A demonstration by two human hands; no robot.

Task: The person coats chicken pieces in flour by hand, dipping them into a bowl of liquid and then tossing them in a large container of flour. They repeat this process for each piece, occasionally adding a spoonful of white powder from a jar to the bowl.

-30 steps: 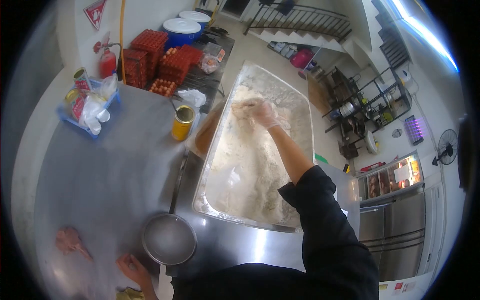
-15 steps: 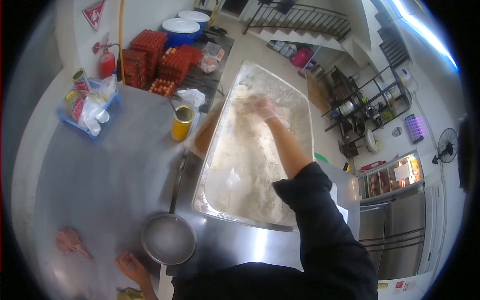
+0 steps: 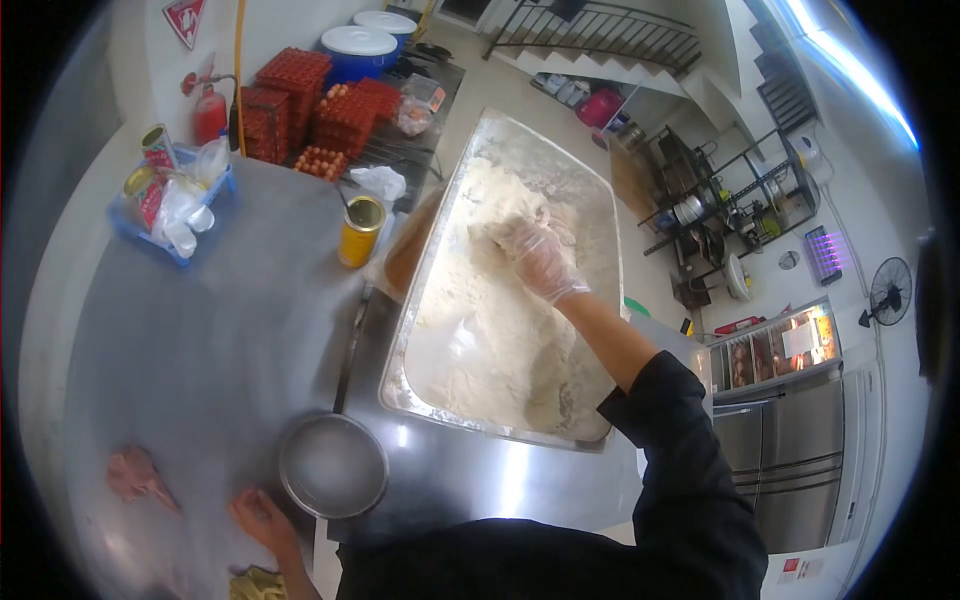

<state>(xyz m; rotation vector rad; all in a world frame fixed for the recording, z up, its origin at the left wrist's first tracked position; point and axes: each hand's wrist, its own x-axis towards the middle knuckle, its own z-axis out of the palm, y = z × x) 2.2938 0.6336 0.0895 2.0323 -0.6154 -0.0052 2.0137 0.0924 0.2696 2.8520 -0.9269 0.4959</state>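
Observation:
My right hand [image 3: 540,262], in a clear plastic glove, reaches into a large metal tub [image 3: 402,385] of white flour [image 3: 500,350]. Its fingers curl down into the flour and are partly hidden. Against them lies a pale, flour-coated lump [image 3: 558,222], perhaps meat. A clear plastic bag or scoop [image 3: 462,338] rests on the flour nearer to me. My bare left hand [image 3: 262,522] rests on the steel table, loosely curled, thumb apart from the fingers and nothing visible in it. Beside it are a round metal bowl [image 3: 333,466] and a raw piece of meat [image 3: 140,480], perhaps a chicken leg.
A yellow tin [image 3: 361,232] stands left of the tub, with a white plastic bag [image 3: 380,182] behind. A blue basket [image 3: 180,215] of cans sits at the far left. Red egg trays [image 3: 345,120] are stacked beyond. A yellowish cloth [image 3: 258,584] lies at the near edge.
My right hand has come nearer and slightly right within the tub, with the flour beneath it disturbed. My left hand stays at the same spot on the table. The view has shifted slightly.

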